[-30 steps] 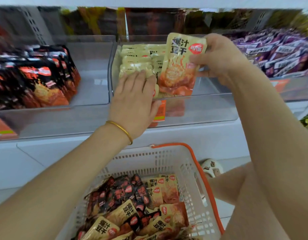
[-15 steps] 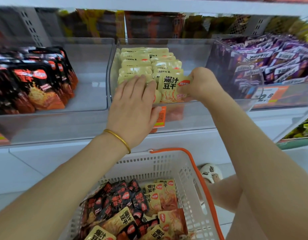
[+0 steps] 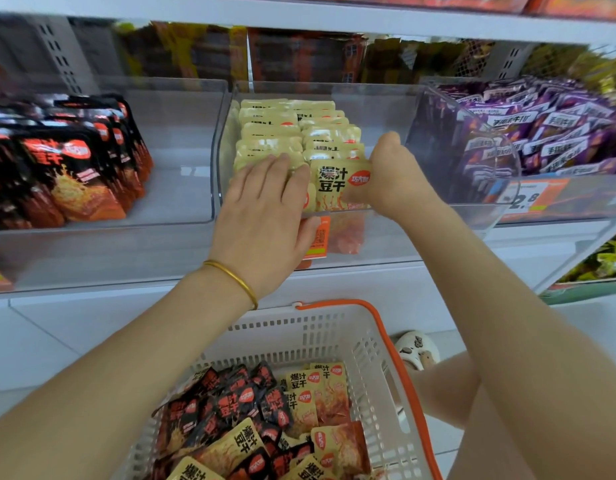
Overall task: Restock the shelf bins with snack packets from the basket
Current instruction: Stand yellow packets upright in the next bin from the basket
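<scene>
A clear middle shelf bin [image 3: 227, 140] holds two rows of yellow snack packets [image 3: 270, 133] standing on edge. My right hand [image 3: 386, 174] grips one yellow packet [image 3: 334, 183] at the front of the right row, down inside the bin. Straight fingers of my left hand [image 3: 265, 209] press against the front of the left row, the thumb lying over the bin's front wall. Below, a white basket [image 3: 337, 334] with an orange handle holds several black and yellow packets [image 3: 258, 420].
The left bin [image 3: 182, 112] holds black packets [image 3: 71, 164] at its left side. The right bin [image 3: 472, 133] is packed with purple packets [image 3: 548, 129]. An orange price tag [image 3: 528, 197] sits on the shelf front. A foot in a white shoe [image 3: 417, 348] stands beside the basket.
My right hand has brought the yellow packet down from above the bin into the front of the right row. My left hand has stayed pressed against the left row.
</scene>
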`<action>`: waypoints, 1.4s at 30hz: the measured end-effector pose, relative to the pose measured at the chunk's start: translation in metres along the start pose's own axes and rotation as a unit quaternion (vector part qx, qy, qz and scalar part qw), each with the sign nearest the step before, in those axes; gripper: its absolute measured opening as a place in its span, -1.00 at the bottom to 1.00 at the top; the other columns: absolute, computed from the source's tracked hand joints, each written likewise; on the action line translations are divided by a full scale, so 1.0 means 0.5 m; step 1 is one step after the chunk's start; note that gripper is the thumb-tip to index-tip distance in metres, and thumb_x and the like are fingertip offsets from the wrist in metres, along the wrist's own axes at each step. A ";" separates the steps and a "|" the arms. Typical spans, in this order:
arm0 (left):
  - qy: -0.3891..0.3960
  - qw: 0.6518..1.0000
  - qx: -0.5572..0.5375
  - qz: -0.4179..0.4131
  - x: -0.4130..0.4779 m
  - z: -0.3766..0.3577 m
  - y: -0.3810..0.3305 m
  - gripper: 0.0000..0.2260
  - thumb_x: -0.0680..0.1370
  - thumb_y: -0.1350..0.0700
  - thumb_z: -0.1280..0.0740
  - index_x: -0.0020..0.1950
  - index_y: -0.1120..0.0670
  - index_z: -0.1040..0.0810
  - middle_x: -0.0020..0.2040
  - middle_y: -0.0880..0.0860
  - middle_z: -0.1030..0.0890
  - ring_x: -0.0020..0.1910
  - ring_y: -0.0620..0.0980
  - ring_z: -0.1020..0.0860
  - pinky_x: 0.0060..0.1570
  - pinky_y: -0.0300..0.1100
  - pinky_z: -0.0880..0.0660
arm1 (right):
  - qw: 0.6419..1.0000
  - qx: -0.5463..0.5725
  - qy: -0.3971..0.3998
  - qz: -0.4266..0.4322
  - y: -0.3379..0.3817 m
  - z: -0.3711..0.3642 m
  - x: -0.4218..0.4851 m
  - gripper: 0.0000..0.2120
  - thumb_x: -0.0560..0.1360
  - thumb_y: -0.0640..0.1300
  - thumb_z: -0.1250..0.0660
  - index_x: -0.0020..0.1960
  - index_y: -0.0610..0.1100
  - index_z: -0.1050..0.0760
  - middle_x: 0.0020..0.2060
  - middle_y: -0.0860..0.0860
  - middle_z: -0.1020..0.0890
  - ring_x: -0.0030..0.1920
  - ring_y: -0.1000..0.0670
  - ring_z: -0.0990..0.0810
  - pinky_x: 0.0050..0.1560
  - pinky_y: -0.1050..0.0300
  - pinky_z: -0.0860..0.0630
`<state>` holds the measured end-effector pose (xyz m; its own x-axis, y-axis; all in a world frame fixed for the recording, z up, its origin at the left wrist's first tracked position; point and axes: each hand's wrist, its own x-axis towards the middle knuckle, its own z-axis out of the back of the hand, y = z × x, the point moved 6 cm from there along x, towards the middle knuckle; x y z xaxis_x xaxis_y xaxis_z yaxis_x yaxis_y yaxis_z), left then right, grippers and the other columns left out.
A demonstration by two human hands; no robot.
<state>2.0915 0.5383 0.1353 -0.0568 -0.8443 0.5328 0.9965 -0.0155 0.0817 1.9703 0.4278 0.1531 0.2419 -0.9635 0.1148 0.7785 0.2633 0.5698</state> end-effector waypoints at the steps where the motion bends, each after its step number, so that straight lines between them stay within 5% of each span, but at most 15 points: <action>1: -0.004 1.000 -0.006 -0.001 -0.001 0.003 0.000 -0.48 0.50 -0.08 -0.11 0.35 0.20 -0.39 0.33 0.24 -0.43 0.34 0.23 -0.36 0.36 0.07 -0.19 | 1.000 -0.017 -0.015 0.002 0.001 0.005 -0.005 -0.44 0.34 -0.11 -0.54 0.09 -0.17 -0.21 0.09 -0.09 -0.45 0.07 -0.15 -0.51 -0.03 -0.05 -0.46; 4: -0.063 0.997 -0.041 -0.018 -0.015 0.038 -0.011 -0.54 0.52 0.05 -0.20 0.36 0.24 -0.38 0.33 0.26 -0.42 0.34 0.25 -0.35 0.37 0.12 -0.25 | 0.996 -0.018 -0.087 0.030 0.005 0.036 -0.034 -0.45 0.39 -0.04 -0.50 0.18 -0.22 -0.27 0.15 -0.13 -0.44 0.09 -0.16 -0.50 -0.01 -0.01 -0.41; 8: -0.163 0.980 -0.098 -0.055 -0.107 0.075 -0.039 -0.70 0.48 0.23 -0.28 0.20 0.23 -0.53 0.21 0.17 -0.54 0.18 0.20 -0.44 0.16 0.05 -0.34 | 0.972 0.065 -0.200 0.102 -0.001 0.076 -0.150 -0.75 0.45 -0.12 -0.41 -0.05 -0.11 -0.33 -0.19 0.00 -0.50 -0.20 0.00 -0.48 -0.19 0.15 -0.38; 10: -0.130 0.982 -0.110 -0.086 -0.150 0.043 -0.052 -0.74 0.43 0.25 -0.30 0.10 0.19 -0.58 0.12 0.13 -0.58 0.10 0.16 -0.46 0.04 0.00 -0.33 | 0.981 0.110 -0.132 0.094 -0.026 0.028 -0.191 -0.83 0.46 -0.17 -0.38 -0.16 -0.11 -0.37 -0.34 0.04 -0.52 -0.30 -0.02 -0.54 -0.26 0.10 -0.43; 12: -0.048 0.987 -0.109 -0.108 -0.177 -0.022 -0.057 -0.77 0.42 0.23 -0.27 0.05 0.15 -0.58 0.05 0.09 -0.59 0.03 0.12 -0.47 -0.02 -0.04 -0.32 | 0.991 0.118 0.044 0.044 -0.058 -0.073 -0.199 -0.85 0.50 -0.15 -0.34 -0.20 -0.13 -0.40 -0.37 -0.01 -0.56 -0.36 -0.05 -0.61 -0.33 0.10 -0.47; 14: 0.043 0.989 -0.099 -0.105 -0.203 -0.098 -0.054 -0.78 0.41 0.21 -0.26 0.03 0.14 -0.56 0.02 0.07 -0.59 0.02 0.10 -0.47 -0.04 -0.06 -0.33 | 0.970 0.052 0.235 -0.040 -0.128 -0.206 -0.195 -0.87 0.55 -0.12 -0.28 -0.13 -0.16 -0.44 -0.27 -0.07 -0.60 -0.31 -0.05 -0.66 -0.35 0.11 -0.54; 16: 0.123 0.984 -0.093 -0.087 -0.243 -0.168 -0.043 -0.75 0.35 0.22 -0.34 0.02 0.13 -0.58 0.00 0.06 -0.60 0.00 0.09 -0.50 -0.07 -0.04 -0.43 | 0.937 -0.036 0.337 -0.089 -0.218 -0.328 -0.201 -0.89 0.57 -0.17 -0.22 -0.09 -0.17 -0.47 -0.20 -0.12 -0.63 -0.18 -0.11 -0.68 -0.20 0.06 -0.63; 21: 0.256 0.962 -0.075 -0.054 -0.321 -0.261 -0.010 -0.76 0.35 0.20 -0.36 0.00 0.11 -0.57 -0.03 0.07 -0.61 -0.02 0.12 -0.54 -0.06 -0.01 -0.53 | 0.889 -0.178 0.418 -0.061 -0.352 -0.508 -0.267 -0.74 0.54 -0.25 -0.25 0.22 -0.23 -0.44 0.10 -0.11 -0.54 0.14 -0.10 -0.53 -0.01 0.16 -0.45; 28: 0.293 0.952 -0.090 -0.014 -0.343 -0.294 0.007 -0.77 0.36 0.20 -0.38 0.01 0.10 -0.57 -0.06 0.07 -0.60 -0.05 0.12 -0.55 -0.09 0.02 -0.52 | 0.878 -0.186 0.440 0.023 -0.367 -0.705 -0.316 -0.41 0.52 -0.16 -0.29 0.48 -0.16 -0.15 0.41 -0.16 -0.31 0.38 -0.22 -0.32 0.33 -0.10 -0.31; 31: 0.299 0.949 -0.096 0.001 -0.354 -0.300 0.022 -0.79 0.38 0.21 -0.37 0.01 0.12 -0.56 -0.04 0.08 -0.59 -0.03 0.14 -0.54 -0.07 0.03 -0.51 | 0.883 -0.256 0.389 0.055 -0.365 -0.733 -0.319 -0.54 0.49 -0.20 -0.28 0.37 -0.17 -0.30 0.30 -0.14 -0.41 0.31 -0.21 -0.37 0.29 -0.08 -0.37; 37: 0.350 0.929 -0.112 0.036 -0.362 -0.313 0.024 -0.75 0.54 0.16 -0.22 0.21 0.07 -0.48 0.18 0.03 -0.50 0.20 0.09 -0.41 0.17 -0.03 -0.34 | 0.895 -0.167 0.404 -0.090 -0.383 -0.678 -0.273 -0.89 0.49 -0.32 -0.29 -0.02 -0.22 -0.56 -0.10 -0.08 -0.60 0.06 -0.07 -0.58 -0.07 0.14 -0.46; 42: 0.411 0.887 -0.192 0.087 -0.331 -0.306 -0.005 -0.69 0.60 0.05 -0.19 0.34 0.06 -0.36 0.23 0.04 -0.48 0.17 0.00 -0.43 0.11 -0.16 -0.38 | 0.904 -0.106 0.413 -0.018 -0.281 -0.501 -0.199 -0.93 0.50 -0.24 -0.34 -0.03 -0.21 -0.54 -0.17 -0.08 -0.55 -0.07 -0.07 -0.53 -0.17 0.13 -0.42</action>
<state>2.1078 0.5958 -0.0821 0.0069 -0.9549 -0.2969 0.9418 0.1060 -0.3189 1.9820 0.4991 -0.1420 0.4966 -0.6294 -0.5976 0.8665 0.3203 0.3828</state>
